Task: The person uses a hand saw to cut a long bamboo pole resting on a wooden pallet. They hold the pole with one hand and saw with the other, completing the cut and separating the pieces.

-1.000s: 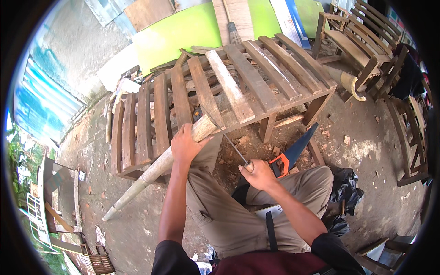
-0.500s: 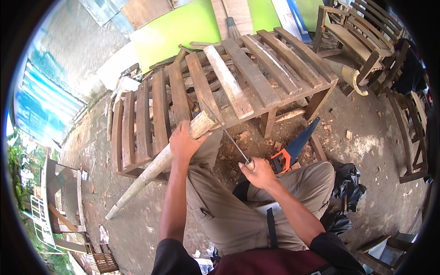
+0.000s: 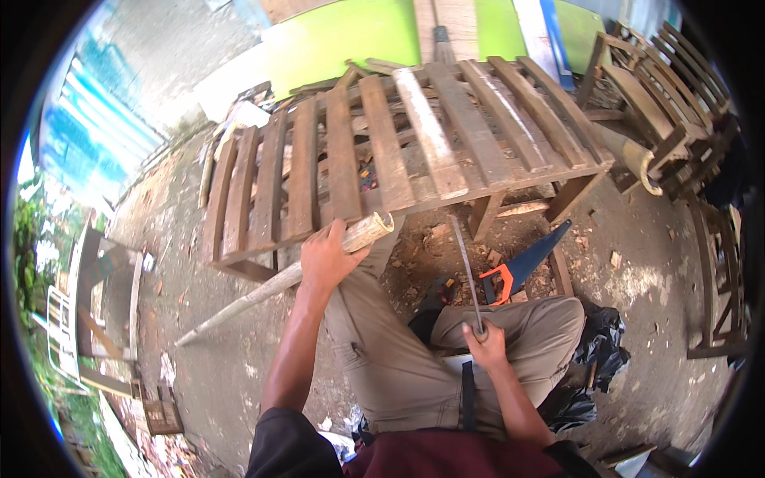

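My left hand [image 3: 323, 263] is closed round a pale bamboo pole [image 3: 249, 299] just below its cut, hollow end. From there the pole slopes down to the left, its thin end close to the ground. In my right hand [image 3: 488, 349], above my bent leg, is the handle of a long, narrow metal blade [image 3: 464, 259]. Its tip points up and away, apart from the pole; whether it is a knife or a file I cannot tell. A handsaw [image 3: 526, 264] with a dark blade and orange handle lies on the ground beyond my right hand.
A slatted wooden bench [image 3: 386, 143] stands right in front of me. Slatted chairs [image 3: 645, 95] and a thick bamboo piece [image 3: 633, 159] are at the far right. Black plastic [image 3: 599, 346] lies by my right knee, and a broom [image 3: 443, 44] leans at the back.
The blade has come away from the pole's end and swung right, with my right hand lower and nearer me. The pole's upper end has shifted slightly right, still in my left hand.
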Available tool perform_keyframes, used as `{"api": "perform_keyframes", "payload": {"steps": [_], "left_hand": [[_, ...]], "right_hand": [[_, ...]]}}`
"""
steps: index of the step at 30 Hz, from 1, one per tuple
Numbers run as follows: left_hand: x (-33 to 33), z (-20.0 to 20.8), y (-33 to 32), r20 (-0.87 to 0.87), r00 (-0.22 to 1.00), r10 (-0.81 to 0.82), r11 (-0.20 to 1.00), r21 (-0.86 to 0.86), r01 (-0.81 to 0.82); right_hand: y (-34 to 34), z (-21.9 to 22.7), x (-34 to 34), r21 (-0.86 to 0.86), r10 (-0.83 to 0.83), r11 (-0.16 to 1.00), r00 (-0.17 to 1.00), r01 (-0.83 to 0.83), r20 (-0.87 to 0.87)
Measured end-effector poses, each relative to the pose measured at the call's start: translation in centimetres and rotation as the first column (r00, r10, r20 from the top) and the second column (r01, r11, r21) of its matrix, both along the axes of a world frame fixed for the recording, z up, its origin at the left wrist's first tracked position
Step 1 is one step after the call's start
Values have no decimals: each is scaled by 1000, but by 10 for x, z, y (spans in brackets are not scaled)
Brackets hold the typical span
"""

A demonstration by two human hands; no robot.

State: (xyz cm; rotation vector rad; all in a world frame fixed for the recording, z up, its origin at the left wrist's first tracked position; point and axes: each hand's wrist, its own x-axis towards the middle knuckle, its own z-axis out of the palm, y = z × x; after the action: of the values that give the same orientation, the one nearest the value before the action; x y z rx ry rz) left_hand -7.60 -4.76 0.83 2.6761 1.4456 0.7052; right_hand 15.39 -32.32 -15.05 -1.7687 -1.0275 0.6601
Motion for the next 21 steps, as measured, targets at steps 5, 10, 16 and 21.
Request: {"api": "perform_keyframes", "payload": {"steps": [5, 10, 16, 21], "left_hand": [[-87, 5, -52, -54, 987, -150, 979, 128, 156], [-150, -2, -98, 66, 998, -17, 979, 203, 4], [-221, -70, -126, 50, 996, 75, 997, -9, -75], [-239, -169, -123, -115, 968, 221, 945, -219, -242]], "right_hand": [[1, -30, 9, 6, -6, 1000, 987, 7, -159], [11, -43, 1, 33, 131, 991, 972, -127, -193], [9, -2, -28, 26, 305, 952, 951, -304, -48], [16, 73, -58, 2, 398, 917, 917, -398, -24]]}}
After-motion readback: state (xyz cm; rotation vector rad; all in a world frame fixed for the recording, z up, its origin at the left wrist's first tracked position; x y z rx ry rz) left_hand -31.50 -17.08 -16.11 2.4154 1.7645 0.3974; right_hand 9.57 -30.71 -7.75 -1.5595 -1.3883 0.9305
